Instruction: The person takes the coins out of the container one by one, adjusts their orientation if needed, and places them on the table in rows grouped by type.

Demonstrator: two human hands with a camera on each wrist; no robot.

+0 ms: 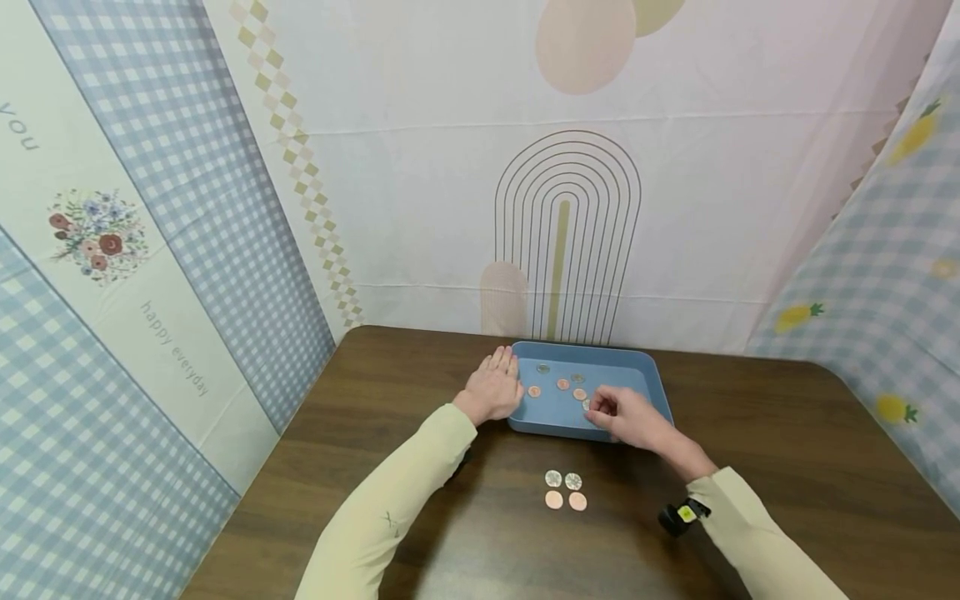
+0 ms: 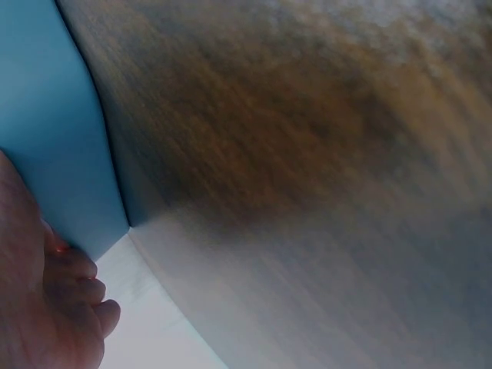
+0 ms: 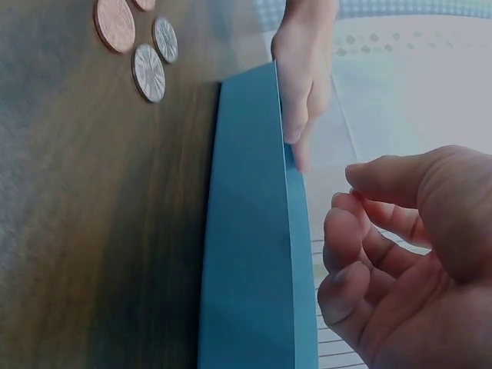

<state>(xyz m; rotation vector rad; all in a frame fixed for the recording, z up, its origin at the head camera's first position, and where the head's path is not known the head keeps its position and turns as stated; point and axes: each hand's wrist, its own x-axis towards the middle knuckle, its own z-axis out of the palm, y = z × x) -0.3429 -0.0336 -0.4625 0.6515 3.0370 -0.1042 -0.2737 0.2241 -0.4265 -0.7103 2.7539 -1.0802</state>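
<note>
My left hand (image 1: pixel 492 390) lies with straight fingers over the left rim of a shallow blue tray (image 1: pixel 555 429). Several copper-coloured and silver-coloured coins are spread inside the tray, among them a copper coin (image 1: pixel 534 391) and a silver coin (image 1: pixel 543 368). Over the tray's right front part hovers my right hand (image 1: pixel 626 414), its thumb and fingertips bent toward each other beside a silver coin (image 1: pixel 587 405). In the right wrist view, no coin shows between the right thumb (image 3: pixel 384 178) and fingers, and a small gap parts them.
On the brown wooden table (image 1: pixel 420 550), in front of the tray, two silver coins (image 1: pixel 553 478) lie in a row above two copper coins (image 1: pixel 554 500). A white printed cloth (image 1: pixel 420 208) hangs behind the table; checked cloth (image 1: pixel 247 250) hangs at both sides.
</note>
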